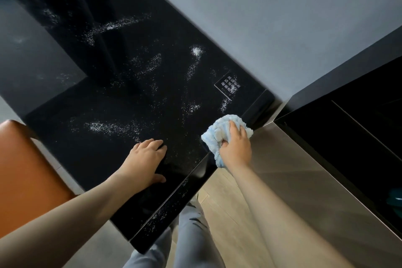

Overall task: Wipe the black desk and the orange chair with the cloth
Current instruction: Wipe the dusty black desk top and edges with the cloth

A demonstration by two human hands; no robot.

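The glossy black desk fills the middle of the view and is strewn with streaks of white powder. My right hand grips a bunched light blue cloth and holds it down on the desk's right end. My left hand lies flat with straight fingers on the desk near its front edge. The orange chair stands at the left, its seat partly under my left forearm.
A small sign with white characters lies on the desk near the grey wall. A metallic counter with a dark recess adjoins the desk on the right. Below lies wooden floor beside my grey trousers.
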